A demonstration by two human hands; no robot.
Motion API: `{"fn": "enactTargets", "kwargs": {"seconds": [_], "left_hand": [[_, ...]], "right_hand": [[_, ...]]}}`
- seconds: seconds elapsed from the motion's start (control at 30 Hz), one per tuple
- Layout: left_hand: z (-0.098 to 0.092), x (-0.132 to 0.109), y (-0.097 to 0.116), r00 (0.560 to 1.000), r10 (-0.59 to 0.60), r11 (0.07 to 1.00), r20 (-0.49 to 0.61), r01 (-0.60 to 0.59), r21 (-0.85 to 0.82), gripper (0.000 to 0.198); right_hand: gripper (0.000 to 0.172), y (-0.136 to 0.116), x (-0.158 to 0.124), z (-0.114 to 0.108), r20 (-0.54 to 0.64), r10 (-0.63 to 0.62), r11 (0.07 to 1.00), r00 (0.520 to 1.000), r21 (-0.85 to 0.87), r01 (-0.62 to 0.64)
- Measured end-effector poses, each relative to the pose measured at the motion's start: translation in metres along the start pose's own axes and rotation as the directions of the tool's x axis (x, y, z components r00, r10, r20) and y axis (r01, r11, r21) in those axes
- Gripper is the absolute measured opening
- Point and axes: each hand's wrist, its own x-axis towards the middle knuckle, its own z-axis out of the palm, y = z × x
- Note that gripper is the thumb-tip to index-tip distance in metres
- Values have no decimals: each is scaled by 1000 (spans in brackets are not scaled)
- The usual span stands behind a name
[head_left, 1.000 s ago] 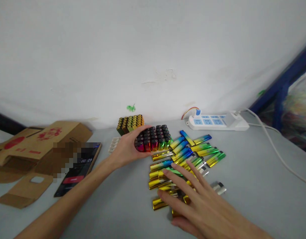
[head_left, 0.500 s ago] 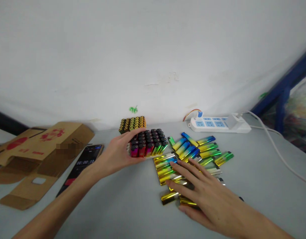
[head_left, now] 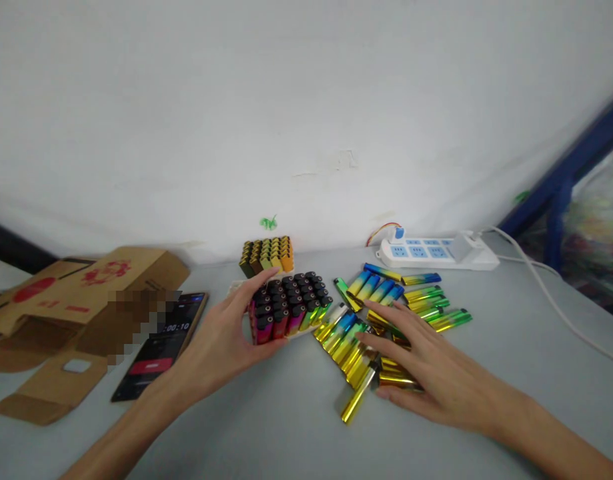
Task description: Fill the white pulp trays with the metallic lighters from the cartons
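Note:
My left hand point(head_left: 230, 337) grips the left end of a white tray point(head_left: 306, 331), thumb behind and fingers in front. Upright lighters point(head_left: 292, 307) with black tops and shiny red, purple and green bodies stand in its rows. To the right, my right hand point(head_left: 431, 373) lies spread over a heap of loose lighters point(head_left: 347, 347), metallic gold, green and blue. Its fingertips rest on or just above them, and the palm hides part of the heap. One gold lighter point(head_left: 356, 403) lies at a slant at the near edge.
Behind the tray, a second block of gold-and-black lighters point(head_left: 267, 255) stands near the wall. A white power strip point(head_left: 436, 255) with cables lies at the back right. On the left are a phone point(head_left: 161, 347) and an opened cardboard box point(head_left: 81, 293).
The left hand has brought the tray slightly nearer and lower. The right hand has shifted right and a little back, and the loose lighters beneath it have been pushed into a tighter slanted row.

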Motion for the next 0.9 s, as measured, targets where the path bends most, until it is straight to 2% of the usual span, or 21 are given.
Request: {"fn": "enactTargets", "kwargs": {"seconds": [0.13,0.2,0.3,0.4,0.57,0.7,0.9], "left_hand": [[12,-15,6,994,-50,999,-98,49,-8,102],[20,-20,11,987,-38,999,-155,39,5,102],[30,-24,20,972,-15,999,-233,25,40,100],[37,-22,29,946,45,996,-320,-18,88,98],[42,-10,37,918,160,984,-362,-119,133,95],[47,-3,36,896,168,983,-411,-124,132,95],[51,-3,35,877,206,977,-434,-160,142,87]], "right_hand": [[69,0,4,0,-27,-24,999,999,22,25],[73,-2,9,-1,-43,-15,999,999,40,17],[76,-8,23,-3,-80,67,993,995,99,-59],[89,-17,43,-1,-113,190,963,975,217,-162],[110,-21,69,14,-180,239,915,954,370,-160],[110,-17,69,21,-219,255,906,942,393,-154],[111,-14,67,20,-237,217,912,947,396,-110]]}}
